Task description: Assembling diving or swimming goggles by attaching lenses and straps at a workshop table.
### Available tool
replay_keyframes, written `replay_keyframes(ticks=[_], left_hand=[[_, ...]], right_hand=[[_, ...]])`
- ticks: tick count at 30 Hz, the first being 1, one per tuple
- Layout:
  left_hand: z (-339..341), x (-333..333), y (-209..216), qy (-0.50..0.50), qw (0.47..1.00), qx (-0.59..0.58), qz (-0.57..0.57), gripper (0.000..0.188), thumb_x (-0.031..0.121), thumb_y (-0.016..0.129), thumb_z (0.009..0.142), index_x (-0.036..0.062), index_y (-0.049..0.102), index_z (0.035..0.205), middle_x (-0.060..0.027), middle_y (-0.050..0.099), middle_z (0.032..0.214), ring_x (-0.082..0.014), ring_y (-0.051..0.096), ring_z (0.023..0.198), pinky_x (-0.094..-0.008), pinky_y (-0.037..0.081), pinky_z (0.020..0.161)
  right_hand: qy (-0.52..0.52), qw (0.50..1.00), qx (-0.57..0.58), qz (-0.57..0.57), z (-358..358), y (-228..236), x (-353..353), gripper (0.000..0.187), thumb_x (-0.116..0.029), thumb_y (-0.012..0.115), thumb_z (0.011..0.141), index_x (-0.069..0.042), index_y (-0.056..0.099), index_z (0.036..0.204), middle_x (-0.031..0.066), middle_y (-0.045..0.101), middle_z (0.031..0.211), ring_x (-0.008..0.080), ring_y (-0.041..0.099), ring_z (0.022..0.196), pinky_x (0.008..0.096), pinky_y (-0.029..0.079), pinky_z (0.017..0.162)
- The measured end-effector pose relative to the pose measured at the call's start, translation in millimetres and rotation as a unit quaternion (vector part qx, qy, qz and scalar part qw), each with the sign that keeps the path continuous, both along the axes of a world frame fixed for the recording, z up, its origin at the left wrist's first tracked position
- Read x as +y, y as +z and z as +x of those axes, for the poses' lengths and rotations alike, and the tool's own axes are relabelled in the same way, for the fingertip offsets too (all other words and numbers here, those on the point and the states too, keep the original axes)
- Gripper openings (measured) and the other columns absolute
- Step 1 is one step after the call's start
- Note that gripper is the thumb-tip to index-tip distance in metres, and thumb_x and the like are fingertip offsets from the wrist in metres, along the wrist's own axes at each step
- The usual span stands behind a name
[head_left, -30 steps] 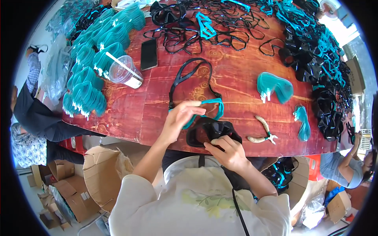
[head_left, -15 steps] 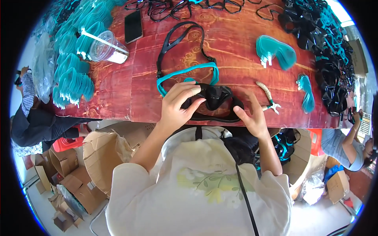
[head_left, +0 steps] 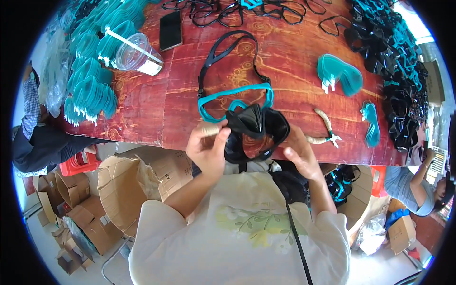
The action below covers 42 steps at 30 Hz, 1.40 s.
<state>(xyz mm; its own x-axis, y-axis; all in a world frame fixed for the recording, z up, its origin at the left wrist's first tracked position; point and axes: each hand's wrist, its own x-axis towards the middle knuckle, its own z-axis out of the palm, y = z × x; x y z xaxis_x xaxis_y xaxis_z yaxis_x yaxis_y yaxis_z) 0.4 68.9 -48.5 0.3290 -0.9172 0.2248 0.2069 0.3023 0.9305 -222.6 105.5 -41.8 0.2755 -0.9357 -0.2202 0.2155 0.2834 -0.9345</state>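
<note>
A black rubber diving mask skirt (head_left: pixel 281 124) is held up at the table's near edge, tilted so its hollow inside shows. My left hand (head_left: pixel 209 146) pinches its left side between thumb and fingers; one finger is wrapped in pale tape. At the skirt's right side, my right hand (head_left: pixel 302 154) has its fingers curled behind the rim, the thumb standing in front. Just beyond lies a teal mask frame (head_left: pixel 236 90) with a black strap (head_left: pixel 225 54) looped away from me. Pliers (head_left: pixel 327 124) with tape-wrapped handles rest right of my right hand.
Stacked teal mask-shaped pieces (head_left: pixel 90 95) and a plastic cup with straw (head_left: pixel 137 54) stand left, near a phone (head_left: pixel 171 31). Two teal bundles (head_left: pixel 339 73) lie right, before a heap of black masks (head_left: pixel 401 111). Black straps (head_left: pixel 242 13) lie far back. Cardboard boxes (head_left: pixel 118 190) sit below.
Both hands have drawn the black skirt slightly toward me and tipped it up, so its inside now shows. The teal frame is more fully uncovered. The whole view has shifted a little.
</note>
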Motion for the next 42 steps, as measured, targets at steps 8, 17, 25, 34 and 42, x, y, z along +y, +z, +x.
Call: replay_keyframes(ticks=[8,17,25,34,42], left_hand=[[-9,-4,33,0.080,0.986,-0.034,-0.139,0.022,0.006,0.072,0.084,0.0018,0.051,0.092,-0.0169,0.063,0.091,-0.0235,0.056,0.082,-0.0366,0.046,0.076],[-23,-14,25,0.079,0.979,-0.089,-0.167,0.019,0.004,0.066,0.087,0.0052,0.047,0.087,-0.0116,0.055,0.085,-0.0199,0.052,0.082,-0.0318,0.041,0.075],[-37,-9,14,0.057,0.992,-0.016,-0.108,0.025,-0.017,0.065,0.077,0.0022,0.050,0.084,-0.0133,0.058,0.090,-0.0221,0.057,0.085,-0.0323,0.047,0.080],[37,-70,-2,0.008,0.922,-0.385,-0.050,0.029,0.013,0.071,0.083,0.0011,0.056,0.105,-0.0138,0.056,0.104,-0.0296,0.050,0.102,-0.0377,0.041,0.090],[55,-100,-13,-0.212,0.834,-0.478,-0.177,0.023,0.017,0.071,0.083,0.0018,0.055,0.078,-0.0092,0.050,0.067,-0.0310,0.054,0.065,-0.0446,0.046,0.079]], right_hand=[[-0.038,0.822,-0.484,0.297,33,11,-3,0.107,-0.084,0.047,0.074,-0.008,0.030,0.149,0.0153,0.036,0.151,0.0318,0.037,0.137,0.0464,0.033,0.111],[-0.129,0.965,-0.099,-0.204,46,48,-36,0.018,-0.019,0.061,0.093,-0.002,0.060,0.099,0.0069,0.051,0.115,0.0154,0.047,0.102,0.0323,0.036,0.090],[0.058,0.990,0.060,-0.117,50,83,-61,0.029,-0.005,0.073,0.086,0.000,0.058,0.110,0.0003,0.063,0.089,0.0055,0.055,0.084,0.0233,0.046,0.076],[-0.077,0.950,0.137,-0.270,-3,99,-138,0.031,-0.007,0.066,0.091,0.000,0.052,0.118,0.0048,0.065,0.101,0.0118,0.063,0.088,0.0285,0.051,0.081],[0.118,0.915,0.181,-0.340,17,62,-207,0.037,-0.011,0.068,0.090,-0.003,0.054,0.124,0.0005,0.064,0.101,0.0083,0.057,0.090,0.0264,0.048,0.082]])
